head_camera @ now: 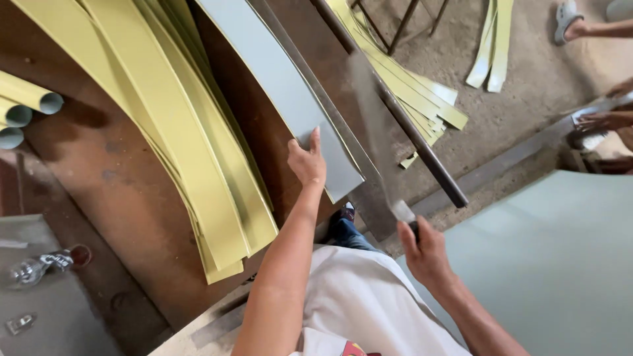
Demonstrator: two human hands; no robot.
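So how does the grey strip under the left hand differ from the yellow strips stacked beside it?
The grey strip is pale grey and lies singly, pressed by the left hand; the yellow strips are yellow-green, piled many deep and untouched. The grey strip looks wider than each yellow one. Both are long, flat and lie on the brown bench.

Left hand (307, 161) flat on near end of sheet strip (290, 92), fingertips on its edge. Left of those fingers, stacked strips (178, 132) on workbench (112, 191); further left, tubes (26, 105) at bench edge. Right of the fingers, long lever bar (395, 112), handle end in right hand (425, 254). Beyond the bar, cut strips (422, 92) on floor (514, 112). Right of right-hand fingers, large sheet (560, 264).
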